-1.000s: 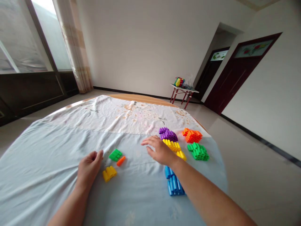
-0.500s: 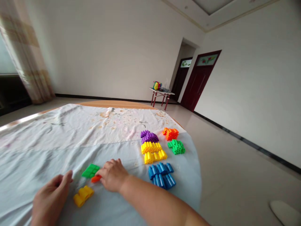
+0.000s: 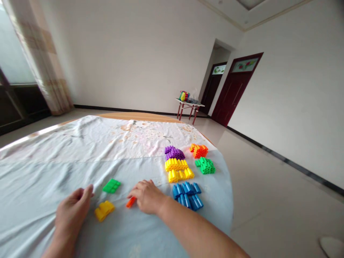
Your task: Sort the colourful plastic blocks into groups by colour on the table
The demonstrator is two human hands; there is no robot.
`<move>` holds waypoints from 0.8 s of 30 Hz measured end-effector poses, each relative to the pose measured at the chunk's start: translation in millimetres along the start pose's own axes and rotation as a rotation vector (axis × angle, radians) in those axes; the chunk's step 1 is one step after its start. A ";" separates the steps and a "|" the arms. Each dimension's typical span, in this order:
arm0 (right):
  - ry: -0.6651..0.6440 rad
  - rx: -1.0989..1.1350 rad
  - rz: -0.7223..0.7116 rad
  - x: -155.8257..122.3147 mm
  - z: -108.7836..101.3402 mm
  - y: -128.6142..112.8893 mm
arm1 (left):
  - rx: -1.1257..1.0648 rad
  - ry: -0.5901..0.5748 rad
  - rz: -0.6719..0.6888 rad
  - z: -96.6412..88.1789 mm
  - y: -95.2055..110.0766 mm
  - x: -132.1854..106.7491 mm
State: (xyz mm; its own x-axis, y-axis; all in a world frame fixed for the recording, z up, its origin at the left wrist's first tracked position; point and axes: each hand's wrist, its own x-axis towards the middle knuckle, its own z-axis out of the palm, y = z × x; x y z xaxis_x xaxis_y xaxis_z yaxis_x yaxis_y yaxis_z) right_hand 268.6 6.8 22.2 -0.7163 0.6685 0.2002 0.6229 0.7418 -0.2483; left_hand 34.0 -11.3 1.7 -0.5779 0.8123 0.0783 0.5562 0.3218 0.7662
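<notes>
My right hand (image 3: 146,196) lies on the pale blue cloth (image 3: 43,179) with its fingers curled around the end of a small orange block (image 3: 130,202). My left hand (image 3: 72,212) rests loosely curled on the cloth just left of a yellow block cluster (image 3: 104,210), holding nothing. A green block cluster (image 3: 111,186) sits between and beyond the two hands. To the right of my right hand lie sorted piles: blue (image 3: 187,194), yellow (image 3: 177,169), purple (image 3: 174,153), orange (image 3: 199,151) and green (image 3: 205,166).
The cloth covers a round table whose wooden rim (image 3: 139,116) shows at the far side. The right edge drops to a tiled floor (image 3: 268,186). A small red-legged table (image 3: 189,107) with bags stands near dark doors (image 3: 236,89). A curtain (image 3: 40,57) hangs at the left.
My right hand came back from the sorted piles to the orange block, closed on it and drew it toward me and to the right, away from the green cluster. The camera view swung right.
</notes>
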 end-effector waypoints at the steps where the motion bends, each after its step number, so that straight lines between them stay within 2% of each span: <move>1: 0.046 0.032 0.028 -1.7 1.4 -0.3 | -0.011 0.002 0.014 -1.1 3.8 -2.6; 5: 0.174 0.112 0.171 -4.4 6.7 -6.9 | -0.035 0.002 0.050 0.5 6.0 -5.0; 9: 0.091 0.092 0.255 -4.3 9.6 -15.8 | -0.034 0.019 0.055 2.2 1.7 -3.7; 12: 0.039 0.078 0.198 -3.7 9.3 -19.4 | -0.025 0.022 0.049 1.1 2.3 -3.8; 15: 0.044 0.079 0.117 -3.3 9.6 -23.6 | -0.016 0.040 0.047 -0.8 5.6 -5.4; 20: 0.065 0.117 0.089 -6.7 13.5 -36.7 | -0.015 0.024 0.016 -2.2 7.4 -6.7; 22: 0.068 0.147 0.059 -10.0 8.6 -36.5 | -0.007 0.017 0.005 -1.4 3.3 -4.5; 24: 0.110 0.200 0.049 -14.0 -4.6 -26.5 | 0.007 0.026 0.020 -0.1 -1.8 -0.9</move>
State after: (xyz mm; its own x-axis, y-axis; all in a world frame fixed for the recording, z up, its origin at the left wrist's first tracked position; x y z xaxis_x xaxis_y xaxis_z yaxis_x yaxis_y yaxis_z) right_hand 263.6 -22.0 30.3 -0.6414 0.7130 0.2832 0.5734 0.6908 -0.4405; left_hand 33.4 -12.7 0.3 -0.5820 0.8057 0.1104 0.5721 0.3092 0.7597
